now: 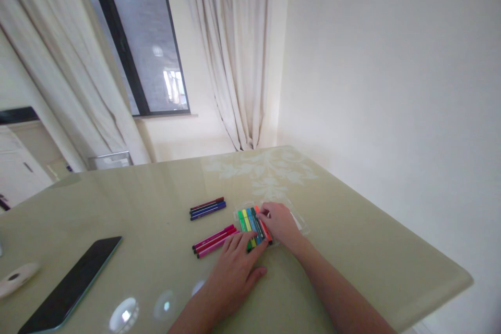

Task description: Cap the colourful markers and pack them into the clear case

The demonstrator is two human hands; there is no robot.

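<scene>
While the coloured pens [246, 222] are being touched by the left hand [235, 263], loosely spread with nothing clasped, the orange pen [265, 230] is being fingered by the half-curled right hand [281, 222], whose grip cannot be confirmed. The row is being held in a clear plastic case [303, 226] on the glossy tabletop [156, 209]. Light, level pressure is being advised for slim barrels.

The markers [252, 223] show green, yellow, blue and orange.
</scene>
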